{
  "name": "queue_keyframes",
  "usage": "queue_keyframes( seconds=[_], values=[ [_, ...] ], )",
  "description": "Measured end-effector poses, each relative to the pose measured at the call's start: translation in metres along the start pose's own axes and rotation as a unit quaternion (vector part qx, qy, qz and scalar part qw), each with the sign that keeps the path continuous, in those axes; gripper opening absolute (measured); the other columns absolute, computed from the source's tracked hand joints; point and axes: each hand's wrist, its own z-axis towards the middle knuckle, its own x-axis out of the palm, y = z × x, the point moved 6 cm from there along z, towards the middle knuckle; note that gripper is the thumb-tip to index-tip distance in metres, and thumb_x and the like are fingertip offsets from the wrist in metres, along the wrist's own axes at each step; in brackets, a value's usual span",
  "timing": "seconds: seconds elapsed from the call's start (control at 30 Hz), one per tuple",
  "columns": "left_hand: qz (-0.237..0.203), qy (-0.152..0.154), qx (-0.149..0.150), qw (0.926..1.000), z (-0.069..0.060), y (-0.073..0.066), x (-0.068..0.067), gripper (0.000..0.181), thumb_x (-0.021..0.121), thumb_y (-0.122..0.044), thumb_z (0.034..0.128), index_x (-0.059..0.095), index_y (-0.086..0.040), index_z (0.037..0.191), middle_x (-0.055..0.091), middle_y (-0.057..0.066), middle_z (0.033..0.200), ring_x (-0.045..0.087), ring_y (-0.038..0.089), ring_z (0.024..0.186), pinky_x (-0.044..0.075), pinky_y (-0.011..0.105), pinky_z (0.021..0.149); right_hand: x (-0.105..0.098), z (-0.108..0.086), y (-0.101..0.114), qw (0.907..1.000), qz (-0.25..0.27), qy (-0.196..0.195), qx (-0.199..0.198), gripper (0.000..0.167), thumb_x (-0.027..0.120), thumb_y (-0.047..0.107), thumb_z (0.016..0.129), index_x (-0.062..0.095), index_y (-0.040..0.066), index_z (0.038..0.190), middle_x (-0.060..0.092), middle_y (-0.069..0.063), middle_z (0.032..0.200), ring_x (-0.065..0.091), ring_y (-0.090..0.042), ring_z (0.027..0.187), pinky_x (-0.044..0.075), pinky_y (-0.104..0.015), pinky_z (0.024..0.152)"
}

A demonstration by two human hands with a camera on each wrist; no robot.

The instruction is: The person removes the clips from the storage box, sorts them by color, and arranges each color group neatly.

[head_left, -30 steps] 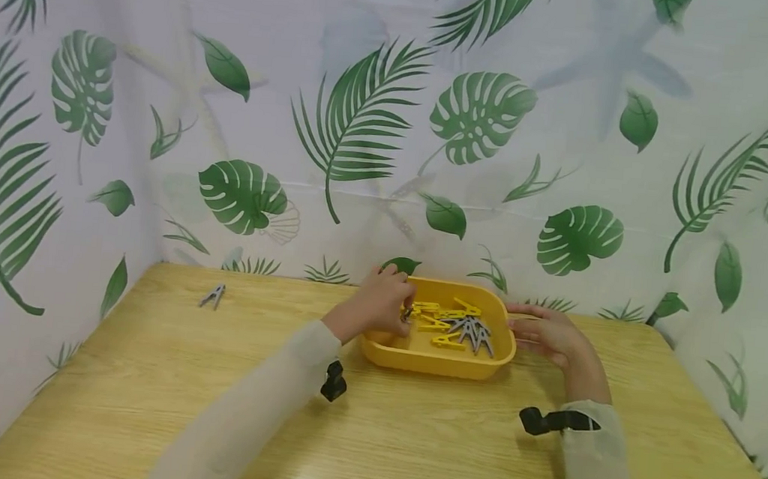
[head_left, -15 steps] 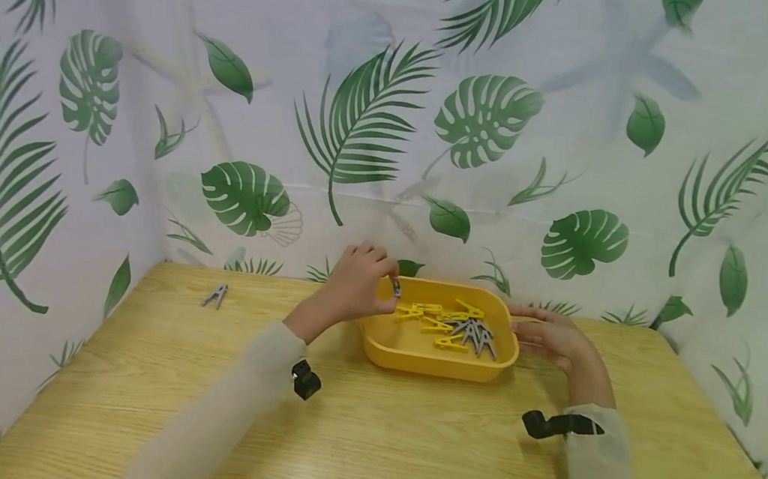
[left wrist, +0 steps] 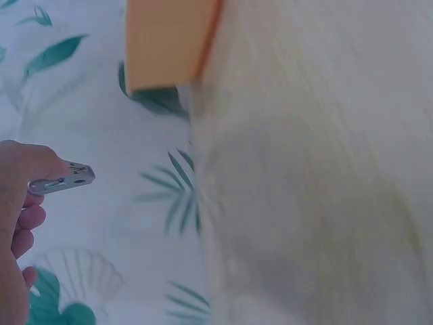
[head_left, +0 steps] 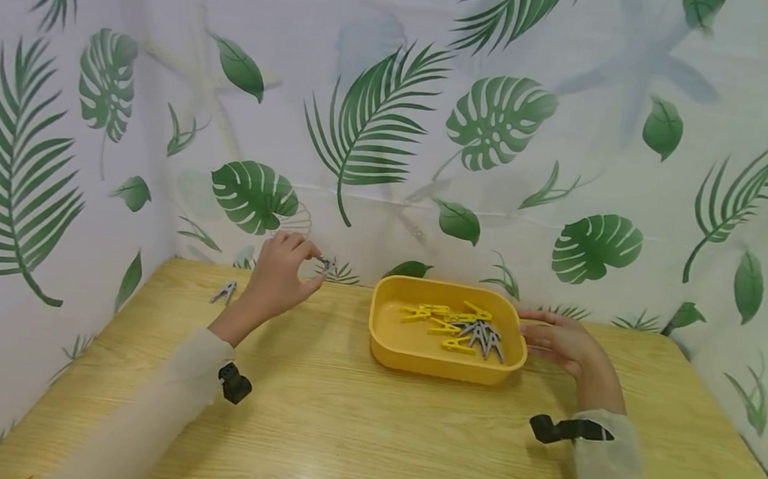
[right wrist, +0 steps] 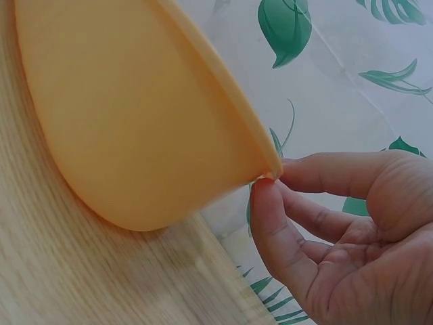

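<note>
My left hand [head_left: 276,276] pinches a grey clothespin [left wrist: 67,179] between thumb and forefinger, raised over the back of the table, left of the yellow basin [head_left: 442,366]. In the left wrist view the clothespin juts out past the fingertips. At the basin's right end, my right hand [head_left: 568,346] pinches the rim between thumb and fingers, as the right wrist view shows. Several yellow clothespins [head_left: 458,345] lie inside the basin, with a cluster of grey clothespins [head_left: 485,336] to their right. Another grey clothespin [head_left: 223,291] lies on the table just behind the left wrist.
The wood-grain table [head_left: 369,434] meets a leaf-printed cloth backdrop [head_left: 384,239] along its back edge. This cloth also stands at the left and right sides. A black wrist camera [head_left: 234,383] is strapped to the left sleeve, another wrist camera [head_left: 545,429] to the right.
My left hand has lifted the grey clothespin out of the basin and moved left with it. The right hand stays at the basin's right end. The head view has shifted slightly.
</note>
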Motion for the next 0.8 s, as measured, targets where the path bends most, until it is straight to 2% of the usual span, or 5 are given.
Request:
queue_keyframes(
  seconds=[0.17, 0.37, 0.5, 0.6, 0.8],
  values=[
    [0.037, 0.008, -0.016, 0.9992, -0.025, 0.03, -0.012, 0.03, 0.085, -0.018, 0.0806, 0.068, -0.003, 0.1, 0.062, 0.012, 0.096, 0.052, 0.034, 0.094, 0.043, 0.052, 0.085, 0.0, 0.001, -0.001, 1.0, -0.002, 0.002, -0.002, 0.06, 0.067, 0.017, 0.098, 0.042, -0.004, 0.149, 0.068, 0.014, 0.101, 0.069, -0.005, 0.093, 0.059, -0.027, 0.085],
    [0.066, 0.016, -0.032, 0.9972, -0.049, 0.057, -0.018, 0.029, 0.085, -0.018, 0.0805, 0.067, -0.002, 0.098, 0.063, 0.014, 0.096, 0.052, 0.036, 0.092, 0.043, 0.053, 0.083, -0.002, 0.003, -0.004, 1.0, 0.0, 0.004, -0.002, 0.061, 0.066, 0.018, 0.099, 0.04, -0.003, 0.151, 0.07, 0.014, 0.1, 0.07, -0.005, 0.093, 0.059, -0.026, 0.084],
    [0.077, 0.026, -0.05, 0.9955, -0.061, 0.069, -0.019, 0.029, 0.085, -0.017, 0.0806, 0.066, -0.001, 0.097, 0.062, 0.016, 0.095, 0.052, 0.037, 0.089, 0.043, 0.053, 0.082, -0.004, 0.004, -0.006, 1.0, 0.002, 0.002, -0.002, 0.06, 0.067, 0.017, 0.099, 0.042, -0.001, 0.15, 0.07, 0.015, 0.1, 0.07, -0.005, 0.093, 0.059, -0.026, 0.084],
    [0.085, 0.045, -0.073, 0.9927, -0.068, 0.076, -0.019, 0.028, 0.083, -0.017, 0.0815, 0.067, 0.0, 0.097, 0.062, 0.016, 0.094, 0.051, 0.037, 0.089, 0.042, 0.053, 0.082, -0.003, 0.004, -0.006, 1.0, 0.004, 0.001, 0.0, 0.059, 0.068, 0.017, 0.098, 0.044, -0.001, 0.149, 0.07, 0.014, 0.1, 0.07, -0.006, 0.093, 0.059, -0.027, 0.084],
    [0.094, 0.065, -0.104, 0.9879, -0.077, 0.085, -0.019, 0.03, 0.084, -0.021, 0.082, 0.067, 0.0, 0.096, 0.061, 0.018, 0.094, 0.049, 0.036, 0.09, 0.04, 0.053, 0.082, -0.002, 0.003, -0.004, 1.0, 0.008, -0.002, 0.0, 0.058, 0.068, 0.016, 0.098, 0.045, -0.001, 0.148, 0.07, 0.013, 0.101, 0.07, -0.007, 0.093, 0.059, -0.028, 0.084]
  ],
)
